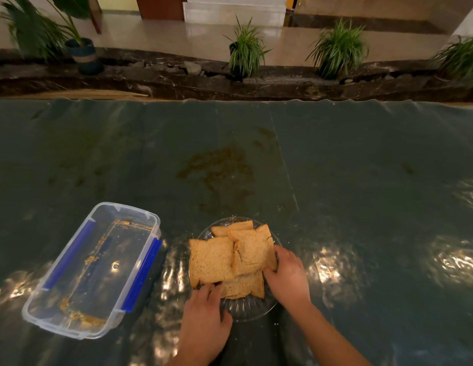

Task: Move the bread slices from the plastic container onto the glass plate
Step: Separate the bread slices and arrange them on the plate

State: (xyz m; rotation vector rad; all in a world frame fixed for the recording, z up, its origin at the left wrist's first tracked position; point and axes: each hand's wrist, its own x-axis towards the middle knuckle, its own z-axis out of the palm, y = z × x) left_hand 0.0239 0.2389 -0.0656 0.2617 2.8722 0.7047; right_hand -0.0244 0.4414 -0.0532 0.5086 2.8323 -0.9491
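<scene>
The bread slices [211, 260] lie piled on the glass plate [246, 309]; the plastic container [124, 207] beside it holds only crumbs. The right grip [288, 278] curls round the top slice's edge; the left grip [203, 315], fingers fairly straight, touches the nearest slice.

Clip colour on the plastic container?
Blue. The side clips of the clear rectangular plastic container show in head view.

Left hand [203, 315]: your palm faces down, fingers bent forward, thumb spread right; grip unclear.
Right hand [288, 276]: your fingers curl round the edge of a slice [252, 250].
Forearms: both bare, your right one slanting inward.
</scene>
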